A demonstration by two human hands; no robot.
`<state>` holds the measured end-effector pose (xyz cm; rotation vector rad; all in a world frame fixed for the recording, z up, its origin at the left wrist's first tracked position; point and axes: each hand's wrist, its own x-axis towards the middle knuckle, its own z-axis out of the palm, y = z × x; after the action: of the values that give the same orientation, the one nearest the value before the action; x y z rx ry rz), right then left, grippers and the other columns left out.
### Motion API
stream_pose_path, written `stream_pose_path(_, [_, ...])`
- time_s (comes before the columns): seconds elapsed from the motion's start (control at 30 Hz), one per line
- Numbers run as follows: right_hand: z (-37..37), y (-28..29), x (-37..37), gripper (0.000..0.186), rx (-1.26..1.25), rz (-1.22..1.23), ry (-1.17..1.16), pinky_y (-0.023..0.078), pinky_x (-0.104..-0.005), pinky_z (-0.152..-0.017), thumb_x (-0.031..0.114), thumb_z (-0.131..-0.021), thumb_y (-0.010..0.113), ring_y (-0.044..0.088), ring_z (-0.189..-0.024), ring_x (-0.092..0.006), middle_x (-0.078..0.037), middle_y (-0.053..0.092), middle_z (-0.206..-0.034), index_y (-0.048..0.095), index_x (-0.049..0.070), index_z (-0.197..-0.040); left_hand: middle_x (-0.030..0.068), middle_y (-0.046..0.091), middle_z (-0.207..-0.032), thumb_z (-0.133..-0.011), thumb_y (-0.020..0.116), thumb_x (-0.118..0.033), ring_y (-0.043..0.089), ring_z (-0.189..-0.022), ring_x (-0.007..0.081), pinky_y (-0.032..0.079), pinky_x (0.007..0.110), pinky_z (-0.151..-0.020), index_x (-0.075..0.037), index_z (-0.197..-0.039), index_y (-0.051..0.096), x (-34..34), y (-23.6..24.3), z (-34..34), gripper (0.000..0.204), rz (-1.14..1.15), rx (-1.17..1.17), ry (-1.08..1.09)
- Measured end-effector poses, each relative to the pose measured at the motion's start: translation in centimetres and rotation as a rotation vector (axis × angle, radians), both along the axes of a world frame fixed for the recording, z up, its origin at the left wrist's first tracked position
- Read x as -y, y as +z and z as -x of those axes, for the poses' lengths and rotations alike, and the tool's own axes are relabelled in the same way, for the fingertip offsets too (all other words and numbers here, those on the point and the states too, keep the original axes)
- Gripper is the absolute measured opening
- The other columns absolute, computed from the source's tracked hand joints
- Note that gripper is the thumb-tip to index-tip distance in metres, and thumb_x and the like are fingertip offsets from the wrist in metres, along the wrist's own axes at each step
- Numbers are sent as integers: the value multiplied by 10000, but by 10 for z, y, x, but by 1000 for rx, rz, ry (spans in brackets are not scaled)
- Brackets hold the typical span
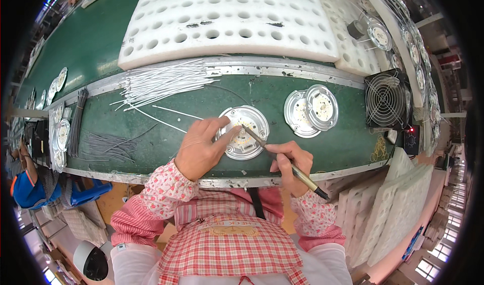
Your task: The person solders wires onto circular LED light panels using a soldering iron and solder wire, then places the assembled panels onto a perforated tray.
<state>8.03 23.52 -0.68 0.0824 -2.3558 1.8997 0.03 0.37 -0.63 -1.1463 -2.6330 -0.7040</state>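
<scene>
A round silver LED lamp plate (248, 151) with a pale board at its centre lies on the green bench top in front of me. My left hand (201, 145) reaches over its left side, thumb and forefinger closed near the board's middle. Two thin white wires (169, 125) run from the left to beneath this hand; their near ends are hidden by it. In my right hand (291, 165) is a pen-like soldering iron (303, 177), gripped like a pencil. Its tip touches or nearly touches the board's centre, close to my left fingertips.
Beyond the plate lies a pile of white wires (164, 83); grey wires (112, 146) lie left. Two more lamp plates (321, 107) overlap to the right, before a black fan (385, 96) and control box (411, 142). A holed white foam board (227, 35) stands behind.
</scene>
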Motion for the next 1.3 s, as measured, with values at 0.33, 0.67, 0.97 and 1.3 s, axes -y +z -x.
stream_pose_path(0.33, [25,2,25,875,-235,-689,3,363,-473,-1030,343,-718,846,557,-1131,-316,-188,564,-1258,425,46,-1425,67,600,-1166,-704,717,-37,586,-1006,252,484,373,-836,-143,-1219,680,3,2,2,527,48,-66,-58])
stream_pose_path(0.67, [29,16,11,1077,-324,-506,-61,328,-522,-1070,385,-618,906,511,-1192,-402,-196,522,-1337,347,6,-1458,165,691,-1113,-813,793,-183,678,-989,202,537,339,-864,40,-1226,592,-31,14,64,511,-490,891,-74])
stream_pose_path(0.97, [62,1,-90,989,-304,-781,-350,384,-473,-977,412,-636,881,548,-1049,-387,-202,579,-1246,428,7,-1417,159,715,-996,-884,694,-414,676,-935,210,552,329,-751,-3,-1166,675,-81,83,229,499,-358,188,241])
stream_pose_path(1.3, [60,13,-58,965,-328,-660,-342,428,-430,-983,237,-632,920,542,-1131,-357,-185,562,-1256,425,14,-1430,166,629,-938,-925,618,-128,648,-875,340,506,417,-764,-10,-965,594,82,42,44,127,234,378,139])
